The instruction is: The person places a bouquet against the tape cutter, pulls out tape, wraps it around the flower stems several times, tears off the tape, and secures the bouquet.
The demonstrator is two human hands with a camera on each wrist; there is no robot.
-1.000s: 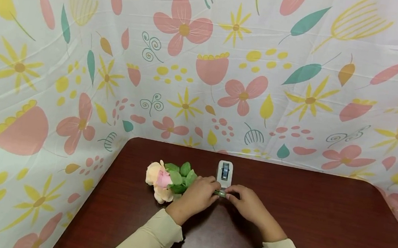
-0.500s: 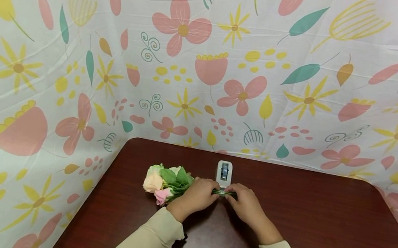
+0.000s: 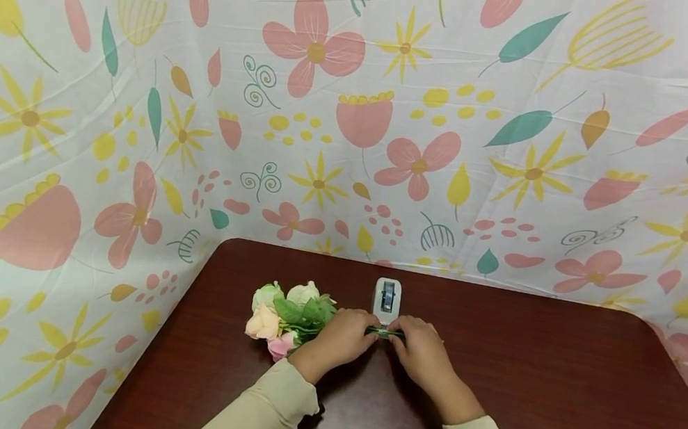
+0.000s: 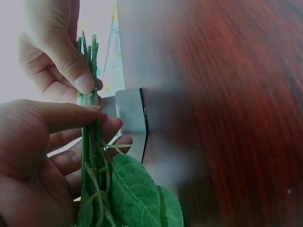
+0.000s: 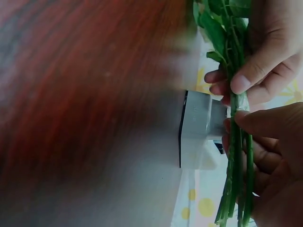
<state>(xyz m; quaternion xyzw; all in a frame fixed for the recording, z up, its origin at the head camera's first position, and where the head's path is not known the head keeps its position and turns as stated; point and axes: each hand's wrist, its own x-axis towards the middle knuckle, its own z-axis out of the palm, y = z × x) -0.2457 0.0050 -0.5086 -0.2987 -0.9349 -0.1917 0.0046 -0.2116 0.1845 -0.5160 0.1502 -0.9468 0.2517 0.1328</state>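
A bouquet of artificial roses (image 3: 273, 312), in cream, peach, pink and pale green, lies sideways with its heads to the left. My left hand (image 3: 339, 343) grips its green stems (image 4: 90, 151) just below the leaves (image 4: 135, 184). Close by, my right hand (image 3: 424, 352) pinches the same stems nearer their cut ends (image 5: 232, 208). Between the two thumbs, a band of clear tape (image 5: 241, 100) wraps the bundle. Directly behind the stems stands a white tape dispenser (image 3: 388, 296), its front end close to the fingers.
The dark red-brown table (image 3: 542, 361) extends to both sides. A white cloth with printed flowers (image 3: 424, 111) hangs behind it and along the left. Both forearms wear light sleeves (image 3: 274, 403), with dark wrist straps underneath.
The bouquet has turned about its stems, bringing white and pale green roses into view on top while the pink one moved to the front. Both hands have stayed near the dispenser.
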